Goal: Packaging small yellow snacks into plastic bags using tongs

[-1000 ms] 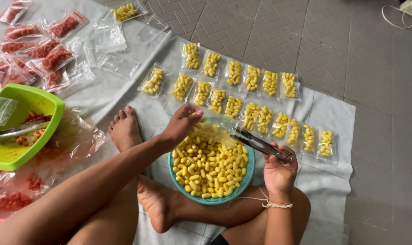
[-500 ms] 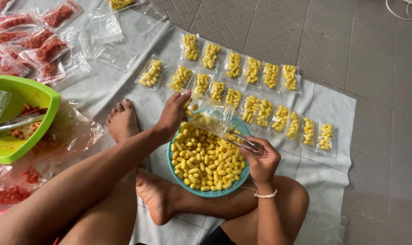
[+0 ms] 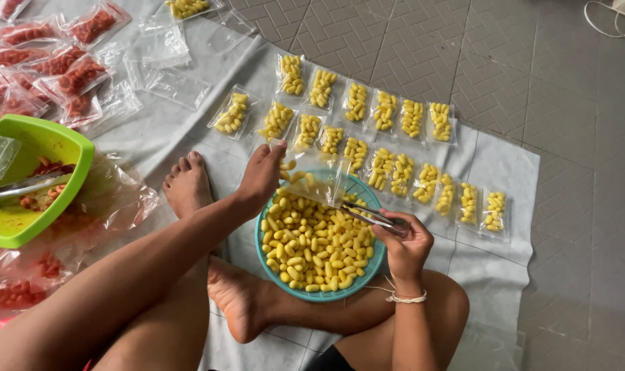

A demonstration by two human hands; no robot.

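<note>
Left hand pinching clear bag open, right hand gripping metal tongs — over teal bowl

Shiny metal tongs, glossy clear plastic bag, smooth teal plastic bowl, matt grey cloth
</note>
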